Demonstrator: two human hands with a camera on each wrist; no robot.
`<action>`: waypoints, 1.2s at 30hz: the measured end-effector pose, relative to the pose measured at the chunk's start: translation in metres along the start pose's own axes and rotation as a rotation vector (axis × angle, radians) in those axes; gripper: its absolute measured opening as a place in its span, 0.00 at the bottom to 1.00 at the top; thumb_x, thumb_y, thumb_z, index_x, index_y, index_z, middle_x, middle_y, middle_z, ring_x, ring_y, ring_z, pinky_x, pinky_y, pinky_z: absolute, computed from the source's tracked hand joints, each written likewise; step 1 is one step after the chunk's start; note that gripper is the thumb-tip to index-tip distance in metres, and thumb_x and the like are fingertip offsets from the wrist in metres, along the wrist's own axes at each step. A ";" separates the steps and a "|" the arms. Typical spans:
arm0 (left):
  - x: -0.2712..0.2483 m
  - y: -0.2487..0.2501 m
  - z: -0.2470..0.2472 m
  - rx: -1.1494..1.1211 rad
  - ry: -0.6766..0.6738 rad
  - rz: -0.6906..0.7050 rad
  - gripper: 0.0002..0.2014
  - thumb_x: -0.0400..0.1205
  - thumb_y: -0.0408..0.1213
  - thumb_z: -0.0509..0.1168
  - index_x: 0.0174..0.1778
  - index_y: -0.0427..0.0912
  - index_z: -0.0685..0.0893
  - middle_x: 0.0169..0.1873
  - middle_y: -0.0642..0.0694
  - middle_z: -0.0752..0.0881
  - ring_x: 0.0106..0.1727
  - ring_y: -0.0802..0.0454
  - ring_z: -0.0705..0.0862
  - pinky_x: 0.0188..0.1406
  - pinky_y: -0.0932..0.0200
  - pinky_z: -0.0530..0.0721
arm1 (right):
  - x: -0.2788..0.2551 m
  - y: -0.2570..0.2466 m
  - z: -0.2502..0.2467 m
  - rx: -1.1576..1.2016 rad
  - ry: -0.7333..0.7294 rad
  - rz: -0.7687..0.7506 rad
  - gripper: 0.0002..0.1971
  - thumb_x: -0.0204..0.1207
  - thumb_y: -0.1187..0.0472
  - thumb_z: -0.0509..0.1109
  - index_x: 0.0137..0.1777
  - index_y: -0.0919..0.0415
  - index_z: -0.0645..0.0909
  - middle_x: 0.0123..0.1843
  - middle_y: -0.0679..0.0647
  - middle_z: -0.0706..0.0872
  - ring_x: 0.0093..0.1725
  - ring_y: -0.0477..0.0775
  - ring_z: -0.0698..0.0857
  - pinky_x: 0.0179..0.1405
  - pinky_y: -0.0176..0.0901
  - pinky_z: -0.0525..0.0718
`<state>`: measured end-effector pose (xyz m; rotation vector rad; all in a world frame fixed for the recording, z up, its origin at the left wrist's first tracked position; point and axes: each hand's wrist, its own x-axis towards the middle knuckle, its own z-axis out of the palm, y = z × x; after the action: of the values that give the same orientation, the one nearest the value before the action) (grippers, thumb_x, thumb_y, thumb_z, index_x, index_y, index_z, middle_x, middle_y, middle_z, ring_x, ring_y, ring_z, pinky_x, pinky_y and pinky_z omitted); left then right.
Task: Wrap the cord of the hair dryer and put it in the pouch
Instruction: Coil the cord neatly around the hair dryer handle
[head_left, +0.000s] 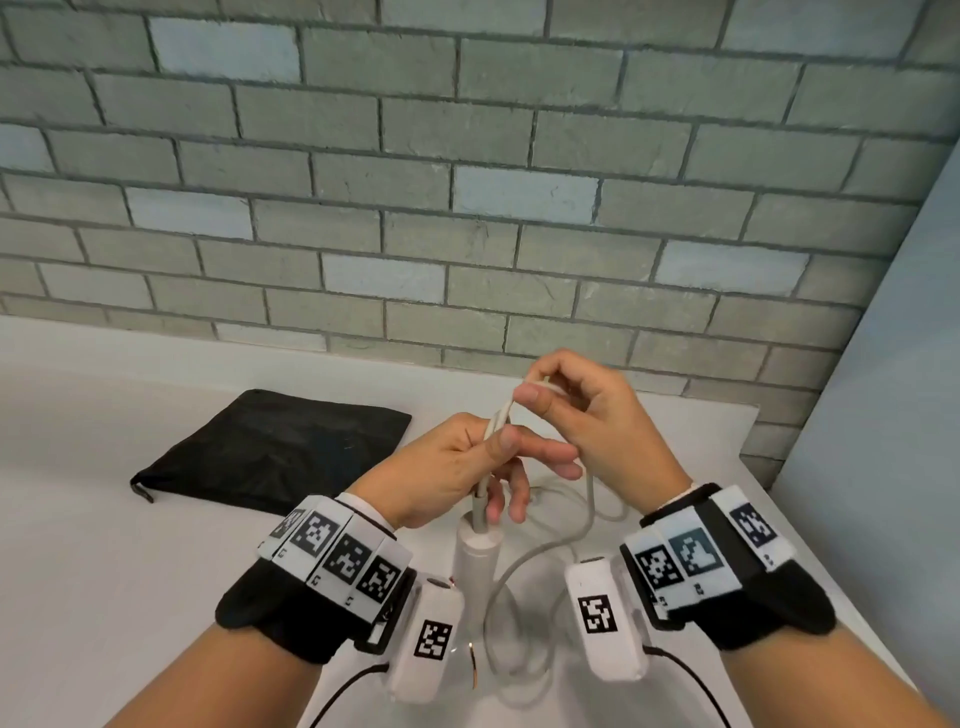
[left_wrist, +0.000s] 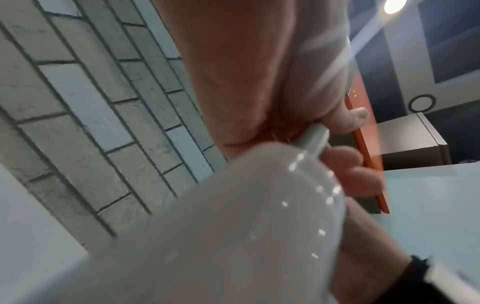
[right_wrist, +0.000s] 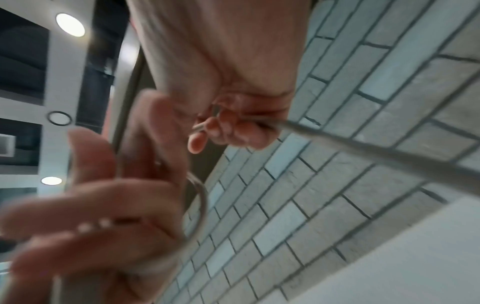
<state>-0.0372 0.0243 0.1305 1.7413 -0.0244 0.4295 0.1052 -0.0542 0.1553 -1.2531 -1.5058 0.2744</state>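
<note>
The white hair dryer (head_left: 477, 561) shows its handle end, upright between my wrists; in the left wrist view the hair dryer (left_wrist: 233, 236) fills the lower middle, blurred. Its pale grey cord (head_left: 540, 561) leaves the handle, runs up through my left hand (head_left: 467, 462), folds over and loops down onto the table. My left hand pinches the folded cord near the handle. My right hand (head_left: 566, 415) pinches the top of the fold a little higher; the cord (right_wrist: 376, 152) trails from those fingers. The black pouch (head_left: 275, 452) lies flat to the left.
A white table (head_left: 104, 519) runs up to a grey brick wall (head_left: 467, 182). A pale wall panel (head_left: 893, 415) stands at the right. Loose cord loops lie on the table below my wrists.
</note>
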 end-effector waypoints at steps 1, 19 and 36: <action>-0.001 -0.001 0.001 -0.041 0.000 0.001 0.30 0.71 0.66 0.58 0.56 0.48 0.87 0.48 0.50 0.91 0.29 0.59 0.84 0.25 0.70 0.80 | 0.000 0.011 0.004 0.042 -0.045 0.044 0.11 0.75 0.54 0.66 0.44 0.63 0.78 0.28 0.66 0.71 0.28 0.54 0.70 0.29 0.43 0.70; 0.001 -0.007 -0.014 -0.105 0.447 0.090 0.20 0.77 0.54 0.58 0.64 0.55 0.77 0.74 0.72 0.63 0.74 0.64 0.71 0.78 0.52 0.67 | -0.075 0.081 0.028 0.104 -0.244 0.480 0.05 0.81 0.64 0.60 0.51 0.63 0.75 0.23 0.45 0.70 0.21 0.45 0.69 0.25 0.38 0.73; 0.001 0.003 -0.022 0.413 0.263 -0.013 0.21 0.85 0.36 0.54 0.75 0.51 0.65 0.71 0.68 0.68 0.54 0.69 0.85 0.64 0.74 0.75 | -0.036 -0.014 -0.037 -0.319 -0.237 -0.086 0.14 0.72 0.47 0.65 0.43 0.55 0.87 0.33 0.51 0.87 0.31 0.46 0.81 0.31 0.38 0.76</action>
<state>-0.0424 0.0445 0.1368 2.0725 0.2819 0.6873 0.1215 -0.1047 0.1588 -1.4383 -1.8563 0.1313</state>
